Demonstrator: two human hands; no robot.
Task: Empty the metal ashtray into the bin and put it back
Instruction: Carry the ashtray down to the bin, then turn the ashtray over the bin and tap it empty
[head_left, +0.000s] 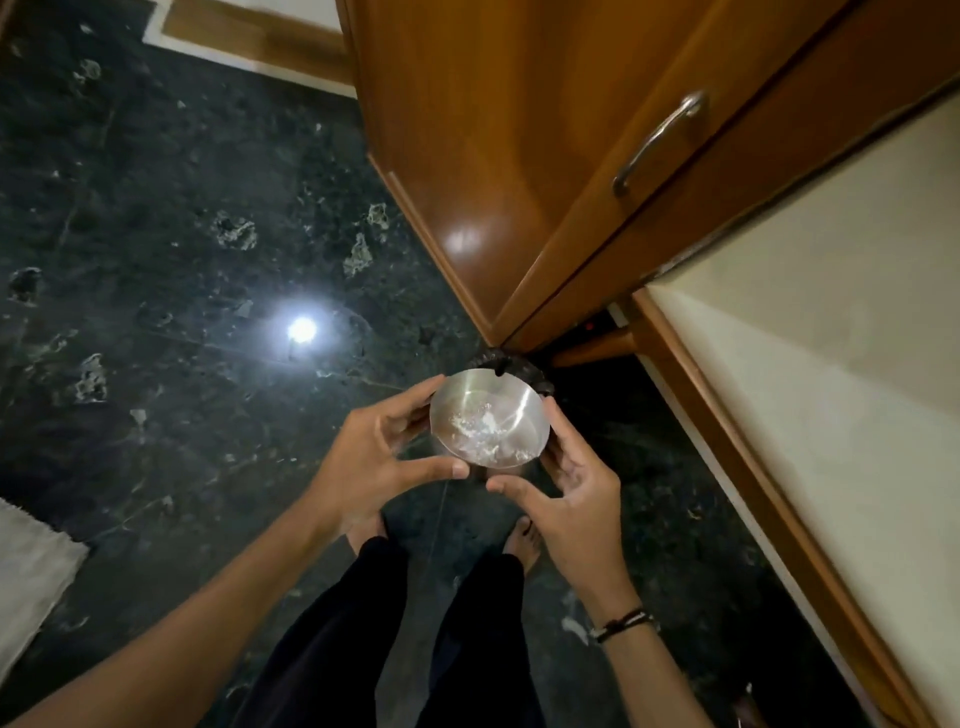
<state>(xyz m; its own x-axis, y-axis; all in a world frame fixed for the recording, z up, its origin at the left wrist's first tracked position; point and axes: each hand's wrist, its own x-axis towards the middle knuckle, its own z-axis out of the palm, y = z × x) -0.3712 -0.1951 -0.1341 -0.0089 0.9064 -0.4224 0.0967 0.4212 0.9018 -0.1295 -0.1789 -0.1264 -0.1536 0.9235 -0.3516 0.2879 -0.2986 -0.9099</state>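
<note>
A round metal ashtray (488, 418), shiny with pale ash in its bowl, is held level between both hands above the dark floor. My left hand (374, 457) grips its left rim with fingers and thumb. My right hand (571, 499) holds its right side and underside. Just beyond the ashtray, a dark round rim (511, 366) shows on the floor at the cabinet's corner, perhaps a bin, mostly hidden by the ashtray.
A wooden cabinet (493, 156) with a metal handle (657, 143) rises ahead and to the right. A cream counter (831, 338) with wooden edging runs along the right. Dark green marble floor (182, 260) spreads to the left, with a pale mat (31, 566) at the left edge.
</note>
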